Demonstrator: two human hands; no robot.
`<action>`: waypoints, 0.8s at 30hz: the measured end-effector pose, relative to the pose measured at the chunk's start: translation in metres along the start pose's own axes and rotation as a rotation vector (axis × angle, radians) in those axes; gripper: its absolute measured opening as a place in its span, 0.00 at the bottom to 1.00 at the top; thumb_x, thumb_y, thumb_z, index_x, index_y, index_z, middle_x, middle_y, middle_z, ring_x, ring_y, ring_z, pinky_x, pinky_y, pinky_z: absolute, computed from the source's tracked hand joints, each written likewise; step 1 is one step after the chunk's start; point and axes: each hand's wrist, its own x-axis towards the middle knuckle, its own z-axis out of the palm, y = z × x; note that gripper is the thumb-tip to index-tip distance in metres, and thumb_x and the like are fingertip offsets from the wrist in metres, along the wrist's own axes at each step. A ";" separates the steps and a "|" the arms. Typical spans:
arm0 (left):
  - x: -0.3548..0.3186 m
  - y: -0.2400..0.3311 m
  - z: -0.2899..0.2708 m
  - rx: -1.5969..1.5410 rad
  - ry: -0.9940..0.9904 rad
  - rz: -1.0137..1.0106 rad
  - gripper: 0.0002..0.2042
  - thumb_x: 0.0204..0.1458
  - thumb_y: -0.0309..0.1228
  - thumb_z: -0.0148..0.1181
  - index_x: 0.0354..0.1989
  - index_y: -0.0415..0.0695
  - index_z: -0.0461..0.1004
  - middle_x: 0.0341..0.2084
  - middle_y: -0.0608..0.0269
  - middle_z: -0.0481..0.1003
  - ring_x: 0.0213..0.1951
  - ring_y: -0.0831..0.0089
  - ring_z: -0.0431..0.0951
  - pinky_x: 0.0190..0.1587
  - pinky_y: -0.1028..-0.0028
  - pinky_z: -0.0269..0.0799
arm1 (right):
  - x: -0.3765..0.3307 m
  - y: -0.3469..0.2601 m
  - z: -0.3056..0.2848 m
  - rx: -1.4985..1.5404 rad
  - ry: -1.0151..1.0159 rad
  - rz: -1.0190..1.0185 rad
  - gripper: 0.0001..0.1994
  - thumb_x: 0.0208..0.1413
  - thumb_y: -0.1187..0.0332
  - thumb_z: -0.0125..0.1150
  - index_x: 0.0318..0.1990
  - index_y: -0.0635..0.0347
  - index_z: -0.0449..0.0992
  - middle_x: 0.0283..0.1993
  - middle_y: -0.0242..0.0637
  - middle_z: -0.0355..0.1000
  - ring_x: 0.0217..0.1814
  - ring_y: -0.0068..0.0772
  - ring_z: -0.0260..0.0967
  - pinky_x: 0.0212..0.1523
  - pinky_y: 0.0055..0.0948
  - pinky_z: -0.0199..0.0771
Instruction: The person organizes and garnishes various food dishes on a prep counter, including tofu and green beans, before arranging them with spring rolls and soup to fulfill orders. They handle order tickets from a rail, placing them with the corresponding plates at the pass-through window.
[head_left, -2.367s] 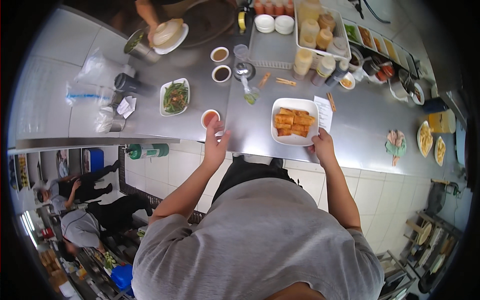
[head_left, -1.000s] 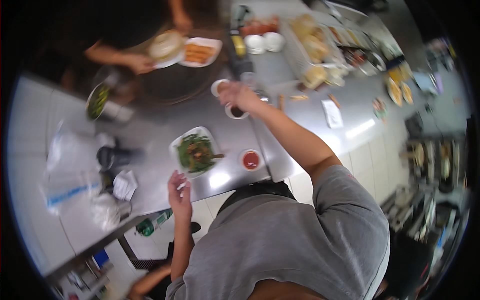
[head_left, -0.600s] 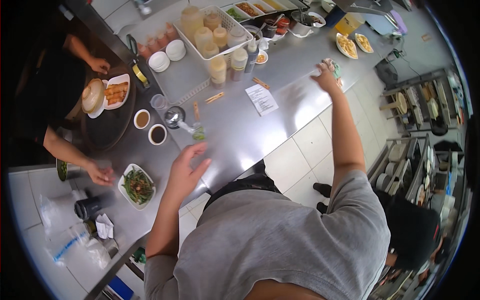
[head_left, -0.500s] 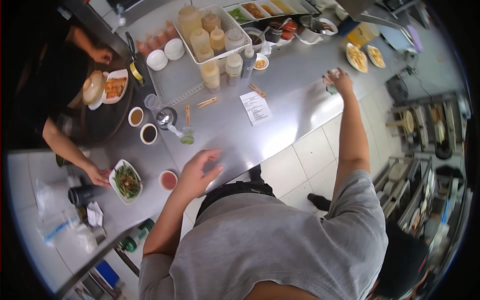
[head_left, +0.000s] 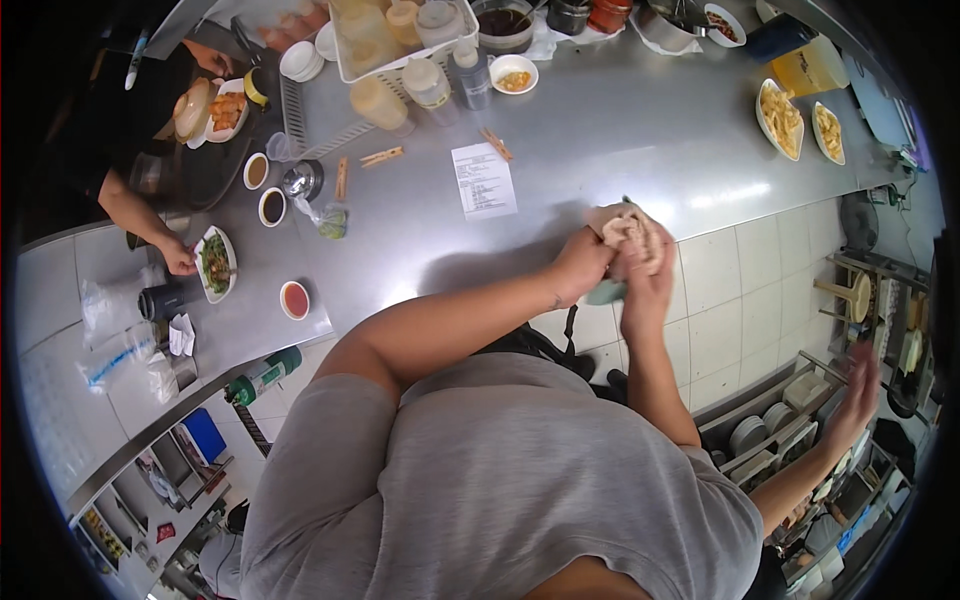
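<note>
Both my hands meet at the counter's front edge around a crumpled beige cloth (head_left: 628,226). My left hand (head_left: 582,265) reaches across from the left with its fingers curled against the cloth. My right hand (head_left: 647,285) is wrapped round it from the right; some of its fingers are blurred. A greenish part (head_left: 606,292) hangs below, and I cannot tell if it belongs to the cloth. On the steel counter (head_left: 400,240) to the left of the hands lie a printed slip (head_left: 484,182) and a wooden clothespin (head_left: 497,145).
At the left, a co-worker's hand (head_left: 180,257) touches a plate of green vegetables (head_left: 215,265). Another person's hand (head_left: 855,400) is raised at the right. Sauce bowls (head_left: 295,300), squeeze bottles (head_left: 428,90) and two dishes of pale yellow food (head_left: 780,118) stand on the counter.
My right hand has drawn the cloth from the far right back toward my body. My left hand has swung right to meet it. Another person's hand has appeared at the right.
</note>
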 end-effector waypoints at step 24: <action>-0.065 -0.060 -0.206 1.227 0.604 0.529 0.24 0.40 0.16 0.46 0.50 0.46 0.72 0.45 0.42 0.69 0.52 0.51 0.67 0.57 0.62 0.60 | 0.080 0.112 0.137 -0.871 -0.619 -0.837 0.07 0.45 0.77 0.53 0.32 0.67 0.75 0.34 0.50 0.67 0.39 0.51 0.64 0.40 0.41 0.65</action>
